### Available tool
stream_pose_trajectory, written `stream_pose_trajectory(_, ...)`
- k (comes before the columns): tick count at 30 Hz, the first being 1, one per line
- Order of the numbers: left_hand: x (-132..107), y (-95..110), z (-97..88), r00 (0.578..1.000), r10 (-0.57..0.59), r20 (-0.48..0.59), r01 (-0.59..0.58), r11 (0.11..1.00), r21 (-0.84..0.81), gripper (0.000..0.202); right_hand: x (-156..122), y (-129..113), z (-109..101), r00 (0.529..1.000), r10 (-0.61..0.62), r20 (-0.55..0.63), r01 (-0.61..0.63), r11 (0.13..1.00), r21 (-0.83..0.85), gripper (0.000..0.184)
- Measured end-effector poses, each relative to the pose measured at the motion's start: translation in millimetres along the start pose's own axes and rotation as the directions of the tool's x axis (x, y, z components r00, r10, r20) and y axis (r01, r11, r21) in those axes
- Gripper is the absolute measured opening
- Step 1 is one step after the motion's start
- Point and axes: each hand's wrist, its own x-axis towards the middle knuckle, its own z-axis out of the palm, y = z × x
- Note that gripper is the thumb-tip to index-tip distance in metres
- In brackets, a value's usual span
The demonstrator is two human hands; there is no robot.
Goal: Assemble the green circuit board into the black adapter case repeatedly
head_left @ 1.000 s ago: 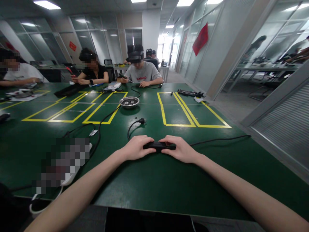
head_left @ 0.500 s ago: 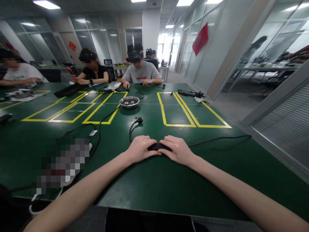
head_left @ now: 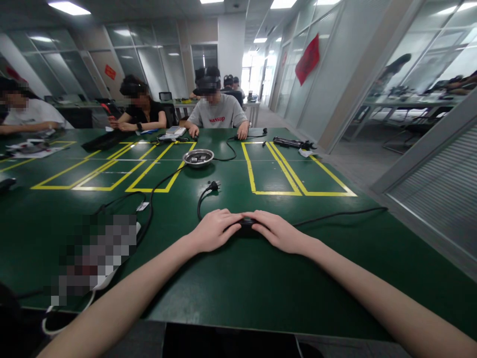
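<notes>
A black power adapter (head_left: 246,227) lies on the green table in front of me, partly hidden by my fingers. My left hand (head_left: 215,229) grips its left end, thumb at the near side and fingers over the top. From the right, my right hand (head_left: 275,229) holds the other end the same way, and the fingertips of both hands meet above it. A short black cord with a plug (head_left: 213,186) curves away beyond my left hand. Another black cord (head_left: 341,214) runs from behind my right hand toward the table's right edge.
A metal bowl (head_left: 198,158) with small metal parts stands beyond the plug. Yellow tape outlines (head_left: 278,193) mark the table (head_left: 298,293). At left lies a pixelated object with a white edge (head_left: 108,276). A black tripod-like item (head_left: 292,143) lies at the far right; co-workers (head_left: 218,112) sit opposite.
My fingers have stretched out over the adapter and my thumbs have moved apart, showing more of its near side. Across the table, a co-worker's hand and cord have shifted right.
</notes>
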Motion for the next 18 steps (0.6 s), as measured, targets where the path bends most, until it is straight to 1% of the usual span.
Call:
stream_pose_trajectory(2, 0.8, 1.3, 1.3, 0.997, 0.072, -0.016, -0.070, 0.994, 0.089, 0.046, 1.8, 0.3, 0.8, 0.994, 0.096, -0.055, -0.090, 0.991, 0.097, 0.030)
stream_pose_trajectory(4, 2.2, 1.7, 3.3, 0.990, 0.143, -0.019, -0.137, 0.975, 0.176, 0.056, 3.4, 0.5, -0.4, 0.976, 0.208, -0.057, -0.190, 0.955, 0.228, 0.025)
stream_pose_trajectory(5, 3.1, 1.7, 4.4, 0.986, 0.165, -0.020, -0.157, 0.963, 0.220, 0.056, 3.8, 0.7, -1.6, 0.966, 0.257, -0.035, -0.235, 0.923, 0.304, 0.024)
stream_pose_trajectory(7, 5.0, 1.8, 6.1, 0.981, 0.193, -0.014, -0.180, 0.939, 0.293, 0.050, 3.8, 1.7, -3.9, 0.945, 0.326, 0.033, -0.307, 0.846, 0.435, 0.025)
stream_pose_trajectory(8, 5.9, 2.0, 6.6, 0.979, 0.203, -0.011, -0.189, 0.930, 0.316, 0.047, 3.4, 2.0, -4.4, 0.936, 0.345, 0.066, -0.333, 0.815, 0.474, 0.026)
stream_pose_trajectory(9, 6.6, 2.3, 6.8, 0.977, 0.213, -0.007, -0.199, 0.923, 0.330, 0.046, 2.9, 2.1, -4.5, 0.931, 0.355, 0.084, -0.350, 0.802, 0.485, 0.028)
stream_pose_trajectory(10, 7.2, 2.6, 6.7, 0.975, 0.221, -0.003, -0.207, 0.920, 0.333, 0.046, 2.3, 1.6, -4.1, 0.930, 0.359, 0.082, -0.354, 0.814, 0.461, 0.030)
stream_pose_trajectory(11, 7.7, 2.9, 6.4, 0.974, 0.225, -0.001, -0.212, 0.920, 0.331, 0.045, 1.7, 0.7, -3.4, 0.935, 0.351, 0.054, -0.342, 0.850, 0.400, 0.032)
stream_pose_trajectory(12, 8.0, 3.1, 5.8, 0.975, 0.222, -0.002, -0.210, 0.922, 0.324, 0.045, 1.2, -0.8, -2.5, 0.947, 0.322, 0.002, -0.307, 0.901, 0.307, 0.032)
stream_pose_trajectory(13, 8.2, 3.2, 5.2, 0.977, 0.212, -0.005, -0.200, 0.928, 0.315, 0.044, 0.7, -2.4, -1.9, 0.963, 0.263, -0.061, -0.248, 0.950, 0.190, 0.032)
stream_pose_trajectory(14, 8.3, 3.1, 4.5, 0.981, 0.195, -0.008, -0.183, 0.935, 0.303, 0.044, 0.3, -4.0, -1.5, 0.977, 0.179, -0.114, -0.172, 0.983, 0.064, 0.033)
stream_pose_trajectory(15, 8.3, 2.9, 3.9, 0.985, 0.172, -0.011, -0.162, 0.944, 0.288, 0.043, 0.1, -5.2, -1.5, 0.986, 0.083, -0.146, -0.091, 0.995, -0.051, 0.036)
stream_pose_trajectory(16, 8.2, 2.7, 3.4, 0.989, 0.146, -0.011, -0.138, 0.952, 0.272, 0.043, 0.0, -6.0, -1.8, 0.988, -0.007, -0.153, -0.014, 0.990, -0.140, 0.038)
stream_pose_trajectory(18, 7.8, 2.2, 2.8, 0.995, 0.098, -0.003, -0.095, 0.964, 0.248, 0.042, -0.1, -5.6, -2.6, 0.984, -0.126, -0.125, 0.092, 0.965, -0.246, 0.034)
